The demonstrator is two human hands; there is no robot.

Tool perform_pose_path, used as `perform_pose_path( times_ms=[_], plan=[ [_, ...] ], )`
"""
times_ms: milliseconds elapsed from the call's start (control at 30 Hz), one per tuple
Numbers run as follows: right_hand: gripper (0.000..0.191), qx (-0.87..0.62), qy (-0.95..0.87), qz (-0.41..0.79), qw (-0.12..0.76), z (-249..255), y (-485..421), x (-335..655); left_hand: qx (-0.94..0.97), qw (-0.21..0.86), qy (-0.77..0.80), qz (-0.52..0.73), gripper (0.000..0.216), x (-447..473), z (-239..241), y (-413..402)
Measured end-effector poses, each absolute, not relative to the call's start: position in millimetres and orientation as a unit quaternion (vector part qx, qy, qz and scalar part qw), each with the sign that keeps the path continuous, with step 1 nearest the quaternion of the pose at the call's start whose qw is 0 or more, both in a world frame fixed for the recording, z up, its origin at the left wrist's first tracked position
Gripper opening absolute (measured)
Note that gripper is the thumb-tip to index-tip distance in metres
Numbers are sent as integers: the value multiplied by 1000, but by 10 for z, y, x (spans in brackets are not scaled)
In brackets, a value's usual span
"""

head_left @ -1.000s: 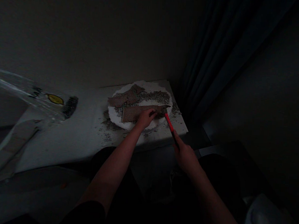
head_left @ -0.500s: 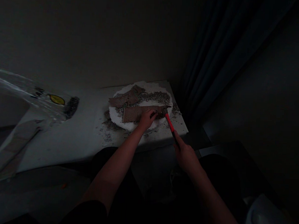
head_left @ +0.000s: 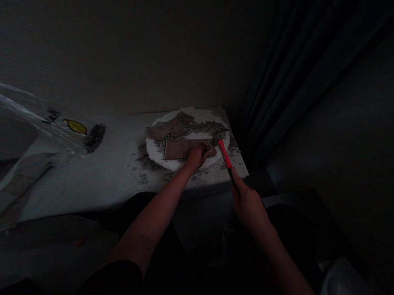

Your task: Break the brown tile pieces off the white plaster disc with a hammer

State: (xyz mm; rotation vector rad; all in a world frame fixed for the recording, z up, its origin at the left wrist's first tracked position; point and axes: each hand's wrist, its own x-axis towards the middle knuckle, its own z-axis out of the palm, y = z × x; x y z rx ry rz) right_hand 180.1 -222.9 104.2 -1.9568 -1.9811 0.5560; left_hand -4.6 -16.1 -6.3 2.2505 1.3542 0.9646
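Observation:
The scene is dim. My right hand [head_left: 246, 204] grips the dark end of a red-handled hammer [head_left: 225, 155], whose head rests on grey rubble at the right side of a round white slab [head_left: 183, 165]. My left hand [head_left: 198, 155] presses on the right end of a flat brown tile strip [head_left: 180, 148] lying across the slab. More broken brown tile pieces [head_left: 167, 129] lie behind it, with grey crumbs [head_left: 204, 127] spread along the slab's far side.
The slab sits at the right end of a pale tabletop [head_left: 111, 170], close to its right edge. A clear plastic bag [head_left: 38, 119] with a yellow label lies at the left. A dark curtain [head_left: 295, 69] hangs on the right, and a white object [head_left: 344, 288] sits at bottom right.
The hammer head has shifted slightly away from me onto the rubble. My left hand has curled tighter over the tile strip's end. The view has drifted a little.

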Motion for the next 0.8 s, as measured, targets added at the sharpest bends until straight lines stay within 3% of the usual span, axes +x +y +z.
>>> perform_pose_path(
  times_ms=[800],
  plan=[
    [63, -689, -690, 198, 97, 1025, -2244, 1740, 790, 191, 488, 318, 20, -34, -31, -156]
  ],
)
